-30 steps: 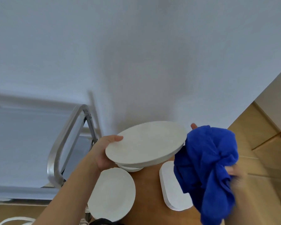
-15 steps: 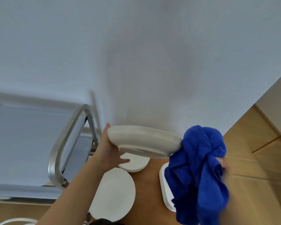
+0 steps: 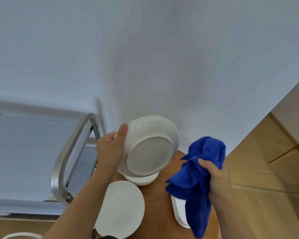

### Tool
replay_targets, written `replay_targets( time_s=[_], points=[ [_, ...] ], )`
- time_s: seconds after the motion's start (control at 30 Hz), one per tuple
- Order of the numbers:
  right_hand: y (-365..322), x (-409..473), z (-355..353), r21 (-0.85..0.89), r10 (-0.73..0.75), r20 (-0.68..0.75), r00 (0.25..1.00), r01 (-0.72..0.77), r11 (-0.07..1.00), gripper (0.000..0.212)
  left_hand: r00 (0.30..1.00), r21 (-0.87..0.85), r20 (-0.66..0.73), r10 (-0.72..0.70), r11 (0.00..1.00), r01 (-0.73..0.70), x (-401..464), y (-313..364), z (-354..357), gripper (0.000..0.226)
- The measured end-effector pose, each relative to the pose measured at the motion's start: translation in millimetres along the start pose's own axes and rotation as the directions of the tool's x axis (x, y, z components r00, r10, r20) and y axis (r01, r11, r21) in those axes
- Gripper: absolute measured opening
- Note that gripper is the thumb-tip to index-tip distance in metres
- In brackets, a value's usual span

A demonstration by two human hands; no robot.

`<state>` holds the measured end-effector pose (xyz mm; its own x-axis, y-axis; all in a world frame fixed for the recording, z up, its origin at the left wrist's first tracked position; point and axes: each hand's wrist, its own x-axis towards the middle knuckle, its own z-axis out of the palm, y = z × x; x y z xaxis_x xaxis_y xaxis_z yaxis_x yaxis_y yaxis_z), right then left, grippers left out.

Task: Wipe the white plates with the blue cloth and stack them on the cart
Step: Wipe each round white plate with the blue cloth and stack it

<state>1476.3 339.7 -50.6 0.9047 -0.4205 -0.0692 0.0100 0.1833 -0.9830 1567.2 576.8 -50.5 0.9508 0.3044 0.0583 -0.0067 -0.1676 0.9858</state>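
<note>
My left hand [image 3: 110, 149] grips a round white plate [image 3: 148, 145] by its left rim, thumb over the edge, tilted so its underside faces me. My right hand [image 3: 216, 176] holds a bunched blue cloth [image 3: 197, 178] just right of the plate, apart from it. On the wooden table [image 3: 162, 213] below lie more white plates: a small stack [image 3: 141, 180] under the held plate, a round one [image 3: 123, 209] near me, and a rounded-rectangle one [image 3: 179, 213] partly hidden by the cloth. The cart [image 3: 24, 161] stands at the left.
The cart's metal handle [image 3: 66, 161] rises close to my left forearm. A white wall fills the upper view. Wooden panels [image 3: 266, 161] stand at the right. A white rim [image 3: 21, 235] shows at the bottom left corner.
My left hand has turned the plate over from face up to underside toward me. My right hand has drawn the cloth away from the plate's right edge.
</note>
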Motion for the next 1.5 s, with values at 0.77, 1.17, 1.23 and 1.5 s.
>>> replay_targets(
  time_s=[0.77, 1.17, 1.23, 1.5],
  points=[
    [-42, 24, 79, -0.327, -0.301, 0.095, 0.949, 0.316, 0.891, 0.065, 0.996, -0.019, 0.033, 0.080, 0.997, -0.079, -15, 23, 3, 0.060],
    [21, 24, 56, 0.206, 0.202, 0.096, 0.975, -0.218, 0.954, 0.042, 0.917, -0.566, 0.026, -0.398, 0.751, 0.342, -13, 40, 15, 0.041],
    [21, 25, 57, 0.232, 0.240, 0.101, 0.965, -0.257, 0.938, 0.061, 0.939, -0.521, 0.060, -0.340, 0.791, 0.320, -20, 36, 15, 0.043],
    [3, 53, 13, 0.110, 0.312, 0.241, 0.919, -0.345, 0.932, 0.019, 0.690, -0.216, 0.708, -0.149, 0.885, 0.412, 19, 38, -38, 0.049]
  ],
)
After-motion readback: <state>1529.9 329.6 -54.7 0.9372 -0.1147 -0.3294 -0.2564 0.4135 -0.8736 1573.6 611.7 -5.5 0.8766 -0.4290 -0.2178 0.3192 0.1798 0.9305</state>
